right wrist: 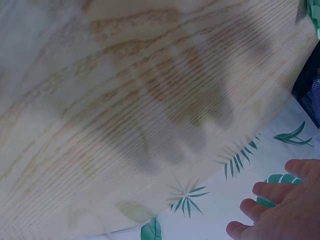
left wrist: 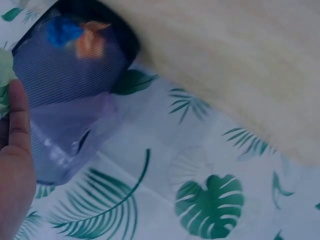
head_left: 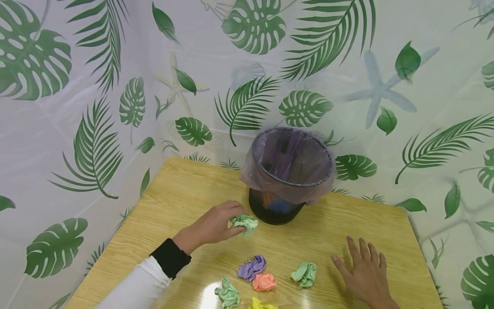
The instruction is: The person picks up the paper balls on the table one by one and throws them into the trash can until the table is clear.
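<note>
My left hand point(head_left: 233, 224) grips a crumpled green paper ball point(head_left: 245, 222) on the wooden table point(head_left: 185, 189), just in front of a black mesh bin point(head_left: 275, 212) lined with a clear plastic bag. The left wrist view shows that hand point(left wrist: 15, 165) at the left edge, a sliver of the green ball point(left wrist: 4, 75), and the bin point(left wrist: 65, 85) with blue and orange scraps inside. My right hand point(head_left: 363, 262) rests flat on the table at the front right, fingers spread, holding nothing. Its fingers point(right wrist: 280, 205) show in the right wrist view.
Several more crumpled balls lie near the front edge: purple point(head_left: 251, 267), orange point(head_left: 264, 282), green point(head_left: 305, 274), another green point(head_left: 227, 294) and yellow point(head_left: 262, 305). A leaf-printed plastic sheet point(head_left: 92, 128) walls the table at the back and both sides.
</note>
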The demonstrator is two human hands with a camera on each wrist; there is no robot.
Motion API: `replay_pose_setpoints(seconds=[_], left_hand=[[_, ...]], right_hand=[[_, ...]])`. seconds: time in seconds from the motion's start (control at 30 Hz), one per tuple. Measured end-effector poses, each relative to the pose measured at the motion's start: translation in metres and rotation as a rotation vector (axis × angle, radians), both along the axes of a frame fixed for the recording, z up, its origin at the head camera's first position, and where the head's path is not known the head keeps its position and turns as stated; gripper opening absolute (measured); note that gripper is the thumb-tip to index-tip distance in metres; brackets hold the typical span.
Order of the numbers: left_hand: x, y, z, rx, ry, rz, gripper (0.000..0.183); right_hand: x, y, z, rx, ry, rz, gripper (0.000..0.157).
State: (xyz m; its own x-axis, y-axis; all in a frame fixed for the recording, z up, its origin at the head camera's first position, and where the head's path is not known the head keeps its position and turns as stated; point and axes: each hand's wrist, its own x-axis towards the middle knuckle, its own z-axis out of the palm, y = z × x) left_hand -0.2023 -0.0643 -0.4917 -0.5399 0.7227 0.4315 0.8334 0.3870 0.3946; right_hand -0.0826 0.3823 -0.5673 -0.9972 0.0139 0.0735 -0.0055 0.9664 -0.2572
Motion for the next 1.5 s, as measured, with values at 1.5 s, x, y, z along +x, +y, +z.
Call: replay_pose_setpoints(seconds=[1.5], left_hand=[[-0.056, 0.105, 0.109, 0.248, 0.274, 0.273, 0.035]], right_hand=[[0.001, 0.0, 0.007, 0.001, 0.001, -0.018, 0.083]])
